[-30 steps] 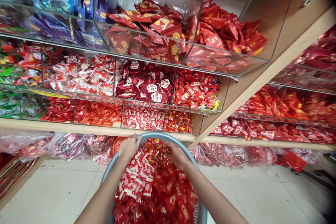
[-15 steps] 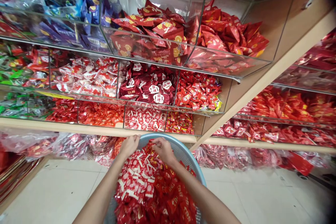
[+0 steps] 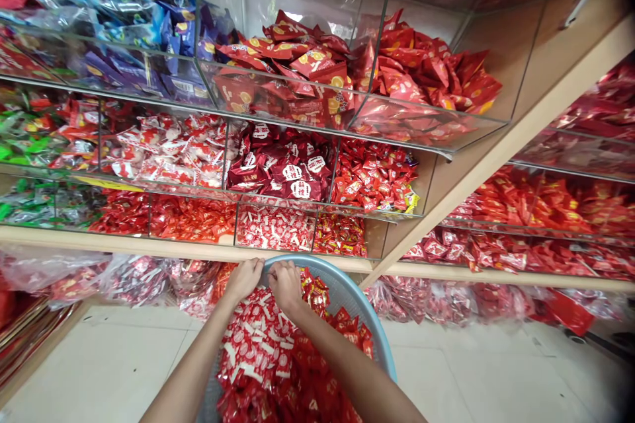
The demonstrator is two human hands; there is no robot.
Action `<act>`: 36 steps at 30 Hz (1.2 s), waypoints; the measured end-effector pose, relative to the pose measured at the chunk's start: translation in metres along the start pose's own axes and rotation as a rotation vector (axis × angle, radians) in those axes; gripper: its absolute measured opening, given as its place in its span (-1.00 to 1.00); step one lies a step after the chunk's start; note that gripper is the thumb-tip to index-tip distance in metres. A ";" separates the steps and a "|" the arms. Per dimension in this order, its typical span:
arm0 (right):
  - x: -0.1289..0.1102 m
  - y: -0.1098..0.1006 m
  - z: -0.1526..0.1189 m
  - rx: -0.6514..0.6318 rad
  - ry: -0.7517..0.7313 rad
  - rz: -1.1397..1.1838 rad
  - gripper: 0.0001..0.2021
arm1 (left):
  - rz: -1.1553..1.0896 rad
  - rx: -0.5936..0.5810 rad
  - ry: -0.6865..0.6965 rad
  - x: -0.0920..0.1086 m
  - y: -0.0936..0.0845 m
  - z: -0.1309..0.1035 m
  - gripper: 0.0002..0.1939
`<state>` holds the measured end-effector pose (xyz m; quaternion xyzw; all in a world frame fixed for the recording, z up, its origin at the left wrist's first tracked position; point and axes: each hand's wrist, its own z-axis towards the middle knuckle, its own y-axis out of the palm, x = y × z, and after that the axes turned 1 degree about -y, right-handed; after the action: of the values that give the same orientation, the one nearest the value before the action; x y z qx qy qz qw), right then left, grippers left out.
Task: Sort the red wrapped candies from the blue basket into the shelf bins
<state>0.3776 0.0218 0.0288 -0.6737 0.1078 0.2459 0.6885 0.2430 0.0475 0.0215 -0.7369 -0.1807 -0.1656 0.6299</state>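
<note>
A round blue plastic basket (image 3: 380,324) stands below me, filled with wrapped candies. Red-and-white candies (image 3: 258,337) lie in its left part, and plain red ones (image 3: 317,370) fill the right and front. My left hand (image 3: 245,279) is closed at the basket's far left rim, its fingers curled over the edge. Beside it, my right hand (image 3: 286,284) is above the candies near the far rim, fingers bent inward and closed. Whatever it may hold is hidden behind the fingers. Small red-and-gold candies (image 3: 315,291) show just right of this hand.
Ahead rises a shelf with clear-walled bins of candies, its wooden bottom edge (image 3: 124,246) just behind the basket. A slanting wooden upright (image 3: 476,165) divides it from more bins at right. Bagged candies (image 3: 133,277) lie under the shelf, on the tiled floor (image 3: 124,344).
My right hand has shifted left, close to my left hand, uncovering the red-and-gold candies. The left hand stays at the rim. The view has tilted slightly.
</note>
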 end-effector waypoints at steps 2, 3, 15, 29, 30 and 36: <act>0.003 0.001 -0.003 0.040 -0.017 -0.004 -0.89 | 0.004 0.003 0.002 0.000 0.000 0.000 -0.50; 0.004 0.000 -0.006 0.067 -0.038 -0.004 -0.88 | 0.008 0.003 0.002 0.001 0.000 0.000 -0.50; 0.109 -0.097 -0.005 0.345 -0.029 -0.060 -0.77 | 0.073 0.003 -0.012 0.006 -0.001 -0.004 -0.44; 0.168 -0.116 0.078 -0.249 0.625 -0.288 -0.31 | 0.110 0.012 -0.017 0.011 -0.003 -0.007 -0.44; 0.168 -0.114 0.080 -0.244 0.634 -0.292 -0.31 | 0.111 0.011 -0.017 0.011 -0.003 -0.007 -0.43; 0.167 -0.113 0.080 -0.231 0.642 -0.297 -0.36 | 0.100 0.009 -0.015 0.011 -0.003 -0.008 -0.42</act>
<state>0.5609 0.1363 0.0531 -0.7981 0.1908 -0.0700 0.5672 0.2515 0.0409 0.0305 -0.7434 -0.1491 -0.1277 0.6393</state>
